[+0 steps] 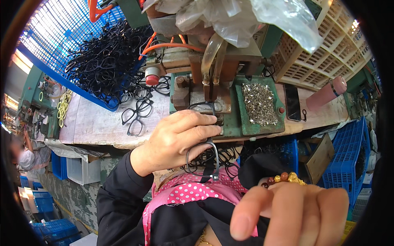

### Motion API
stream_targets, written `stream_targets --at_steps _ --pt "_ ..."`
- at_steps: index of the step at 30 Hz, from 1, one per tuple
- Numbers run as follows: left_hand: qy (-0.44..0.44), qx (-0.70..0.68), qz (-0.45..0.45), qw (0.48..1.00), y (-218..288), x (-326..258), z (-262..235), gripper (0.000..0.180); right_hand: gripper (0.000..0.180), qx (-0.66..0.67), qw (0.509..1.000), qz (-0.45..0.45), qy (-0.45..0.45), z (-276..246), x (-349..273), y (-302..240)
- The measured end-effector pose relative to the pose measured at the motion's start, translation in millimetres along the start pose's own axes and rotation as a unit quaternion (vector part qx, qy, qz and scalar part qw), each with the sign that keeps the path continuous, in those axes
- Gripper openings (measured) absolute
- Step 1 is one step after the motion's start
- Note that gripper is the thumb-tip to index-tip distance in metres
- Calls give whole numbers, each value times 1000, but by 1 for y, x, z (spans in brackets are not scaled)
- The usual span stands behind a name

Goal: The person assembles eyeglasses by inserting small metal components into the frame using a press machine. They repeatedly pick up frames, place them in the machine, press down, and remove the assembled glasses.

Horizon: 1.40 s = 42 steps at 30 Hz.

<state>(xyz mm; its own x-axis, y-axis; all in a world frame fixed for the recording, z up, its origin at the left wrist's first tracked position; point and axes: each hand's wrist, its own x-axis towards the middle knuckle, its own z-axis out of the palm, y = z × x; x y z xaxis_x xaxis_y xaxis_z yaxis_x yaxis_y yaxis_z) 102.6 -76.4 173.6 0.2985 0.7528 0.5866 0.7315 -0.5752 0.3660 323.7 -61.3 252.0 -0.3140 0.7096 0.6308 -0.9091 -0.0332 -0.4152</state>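
My left hand (180, 137) is closed on a black eyeglass frame (216, 158). One rim of the frame lies under the metal head of a small press (210, 92), and the other rim hangs below my fingers, towards my lap. A small silvery hinge piece shows at the frame's lower end. Raised close to the camera at lower right is my right hand (295, 213), wearing a bracelet of gold and brown beads. Its fingers look stretched and hold nothing that I can see; some fingertips pass out of the picture. Right of the press sits a green tray (245, 128) of small metal parts.
A blue basket (53, 76) heaped with black eyeglass frames (102, 61) stands at far left; loose frames (138, 117) lie beside it. A phone (292, 102), a pink bottle (326, 94) and a cream crate (324, 45) are on the right. More frames rest by my lap.
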Motion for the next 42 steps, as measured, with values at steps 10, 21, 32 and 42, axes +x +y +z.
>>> stream_targets --at_steps 10,21,32,42 --pt "11 13 -13 1000 6 -2 6 44 20 -38 991 -83 100 7 -18 15" --pt "23 59 -30 998 11 -11 16 45 17 -127 969 -197 78 -20 -3 19" --pt "256 154 -263 917 -40 -110 7 41 17 -850 519 88 -19 -225 -40 33" --pt "21 288 -458 841 -112 -189 1 44 13 -773 632 57 5 -216 -22 53"
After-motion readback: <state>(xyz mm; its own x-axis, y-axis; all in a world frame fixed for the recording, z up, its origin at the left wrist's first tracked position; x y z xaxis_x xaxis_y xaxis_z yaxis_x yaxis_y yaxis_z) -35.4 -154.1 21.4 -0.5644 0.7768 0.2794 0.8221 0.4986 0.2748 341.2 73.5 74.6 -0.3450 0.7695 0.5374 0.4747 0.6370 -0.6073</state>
